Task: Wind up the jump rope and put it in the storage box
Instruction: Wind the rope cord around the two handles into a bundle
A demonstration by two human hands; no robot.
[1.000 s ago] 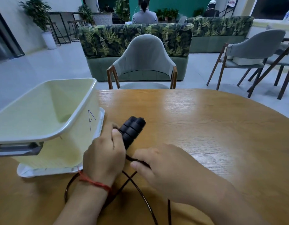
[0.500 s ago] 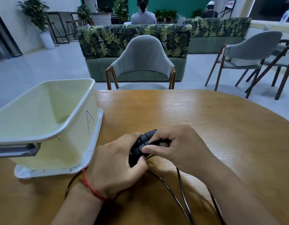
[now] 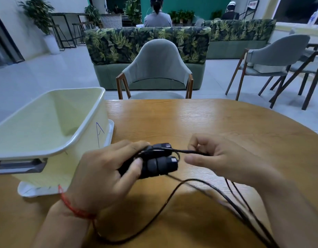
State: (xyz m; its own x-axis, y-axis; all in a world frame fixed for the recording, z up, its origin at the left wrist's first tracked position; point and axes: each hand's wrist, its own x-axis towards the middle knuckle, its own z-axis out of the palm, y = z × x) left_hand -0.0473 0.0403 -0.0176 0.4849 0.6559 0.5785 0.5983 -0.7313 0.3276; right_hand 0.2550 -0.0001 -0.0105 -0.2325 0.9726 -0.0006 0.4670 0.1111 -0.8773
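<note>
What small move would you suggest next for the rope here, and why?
Probably carry the right hand over the handles for another wrap: the left hand grips both together, and much rope lies loose on the table.

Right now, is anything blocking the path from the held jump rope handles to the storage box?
Nothing visible. The storage box sits open and looks empty, just left of the left hand gripping the handles. Loose cord trails on the table, pinched by the right hand.
</note>
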